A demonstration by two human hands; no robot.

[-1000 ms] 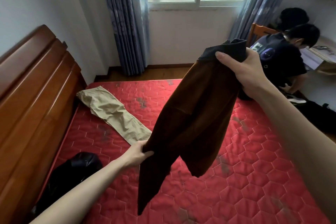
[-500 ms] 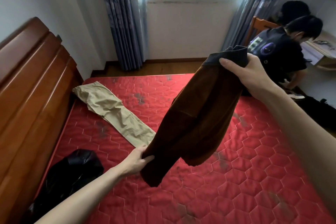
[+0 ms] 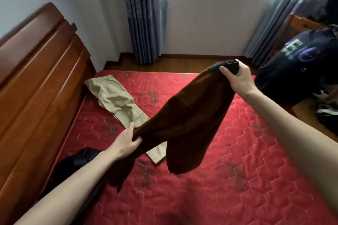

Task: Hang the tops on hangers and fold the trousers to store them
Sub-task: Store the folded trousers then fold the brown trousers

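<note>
Fingers [image 3: 136,140] of left hand [image 3: 124,141] pinching a leg of brown trousers [image 3: 184,120] held above red mattress [image 3: 237,179], right hand [image 3: 237,76] gripping the dark waistband; risk: loose legs twist or land on nearby beige trousers [image 3: 117,100], spoiling the fold

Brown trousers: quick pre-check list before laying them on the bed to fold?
1. Right hand grips the dark waistband: ok.
2. Left hand grips a leg of the brown trousers: ok.
3. Legs aligned: not ok, they hang apart.
4. Bare mattress below for laying down: ok.
5. Beige trousers clear of the drop spot: not ok, their end lies under the brown ones.
</note>
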